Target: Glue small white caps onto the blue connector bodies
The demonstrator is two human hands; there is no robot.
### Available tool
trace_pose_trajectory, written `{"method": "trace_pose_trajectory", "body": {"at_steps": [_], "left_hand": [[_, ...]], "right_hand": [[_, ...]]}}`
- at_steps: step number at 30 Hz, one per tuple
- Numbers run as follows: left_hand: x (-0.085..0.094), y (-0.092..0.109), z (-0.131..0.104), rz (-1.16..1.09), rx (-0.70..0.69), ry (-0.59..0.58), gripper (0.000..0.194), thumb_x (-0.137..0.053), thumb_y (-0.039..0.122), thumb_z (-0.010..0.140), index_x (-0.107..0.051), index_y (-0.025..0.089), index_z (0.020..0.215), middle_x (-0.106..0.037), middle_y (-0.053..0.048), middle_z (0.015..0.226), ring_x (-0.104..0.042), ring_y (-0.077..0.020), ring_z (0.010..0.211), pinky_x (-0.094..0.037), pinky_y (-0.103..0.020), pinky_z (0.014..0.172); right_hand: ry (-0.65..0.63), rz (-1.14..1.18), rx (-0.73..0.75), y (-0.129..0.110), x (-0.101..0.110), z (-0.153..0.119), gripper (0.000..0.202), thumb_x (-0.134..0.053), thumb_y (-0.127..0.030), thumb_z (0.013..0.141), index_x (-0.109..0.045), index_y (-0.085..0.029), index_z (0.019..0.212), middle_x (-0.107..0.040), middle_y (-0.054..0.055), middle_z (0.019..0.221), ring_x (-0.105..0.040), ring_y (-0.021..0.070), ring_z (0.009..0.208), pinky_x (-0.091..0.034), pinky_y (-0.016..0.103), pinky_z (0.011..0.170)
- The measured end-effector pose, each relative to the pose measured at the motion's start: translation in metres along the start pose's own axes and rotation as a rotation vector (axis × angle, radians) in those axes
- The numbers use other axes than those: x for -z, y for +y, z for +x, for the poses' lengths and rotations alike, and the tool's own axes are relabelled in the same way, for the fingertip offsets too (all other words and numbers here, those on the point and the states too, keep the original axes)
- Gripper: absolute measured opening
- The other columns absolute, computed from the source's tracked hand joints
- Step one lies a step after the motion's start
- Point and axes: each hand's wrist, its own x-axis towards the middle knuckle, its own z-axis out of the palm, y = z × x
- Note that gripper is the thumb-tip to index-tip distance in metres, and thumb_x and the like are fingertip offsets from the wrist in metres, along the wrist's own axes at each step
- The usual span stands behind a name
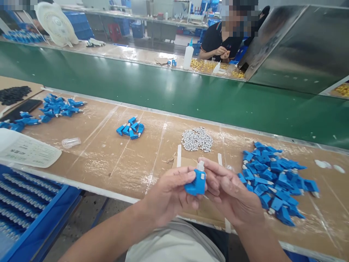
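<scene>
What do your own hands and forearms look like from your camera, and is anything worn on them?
The left hand and right hand are bare, with no gloves, rings or watch visible. The left forearm and right forearm show no sleeves, cables or markings.

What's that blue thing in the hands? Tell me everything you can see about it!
The blue piece is bright and chunky, and looks like plastic. A narrower, cloudy-whitish tip sticks up from its top, and a small pale square shows on its body. It's held over the edge of the bench, tip upwards. The left hand grips its body with the thumb in front, while the right hand's fingers touch its tip and side.
</scene>
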Motion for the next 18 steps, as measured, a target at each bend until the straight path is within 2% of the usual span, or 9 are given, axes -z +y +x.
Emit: {"method": "trace_pose_trajectory", "body": {"at_steps": [3,6,10,18], "left_hand": [[0.005,0.004,-0.001,-0.322,0.156,-0.082,0.025,-0.069,0.023,0.08,-0.068,0.004,0.097,-0.056,-0.006,0.082,-0.056,-0.0081,0.066,-0.045,-0.009,0.046],[0.005,0.006,-0.005,-0.488,0.138,-0.127,0.024,-0.071,0.017,0.076,-0.067,0.004,0.096,-0.051,-0.006,0.079,-0.052,-0.0063,0.065,-0.036,0.0,0.039],[0.003,0.005,-0.007,-0.519,0.106,-0.08,0.015,-0.066,0.016,0.079,-0.066,0.008,0.092,-0.048,-0.005,0.075,-0.048,-0.0064,0.059,-0.03,0.002,0.033],[0.001,0.004,-0.006,-0.544,0.087,-0.041,0.008,-0.063,0.011,0.08,-0.063,0.011,0.088,-0.045,-0.003,0.072,-0.046,-0.0048,0.056,-0.028,0.003,0.032]], "right_hand": [[-0.015,-0.026,0.02,-0.001,0.006,-0.004,0.045,-0.078,-0.044,0.078,-0.075,-0.022,0.117,-0.041,-0.002,0.068,-0.028,0.01,0.054,-0.026,0.025,0.049],[-0.013,-0.046,0.007,0.005,0.016,-0.01,0.041,-0.077,-0.044,0.08,-0.076,-0.022,0.115,-0.039,-0.002,0.068,-0.028,0.0097,0.053,-0.021,0.026,0.049],[0.009,-0.052,-0.041,0.014,0.025,-0.018,0.039,-0.076,-0.046,0.08,-0.076,-0.02,0.11,-0.037,-0.003,0.067,-0.029,0.0096,0.054,-0.022,0.026,0.05],[0.169,-0.107,-0.086,0.017,0.031,-0.027,0.034,-0.078,-0.046,0.078,-0.076,-0.02,0.099,-0.039,-0.002,0.066,-0.032,0.0112,0.058,-0.032,0.024,0.053]]}}
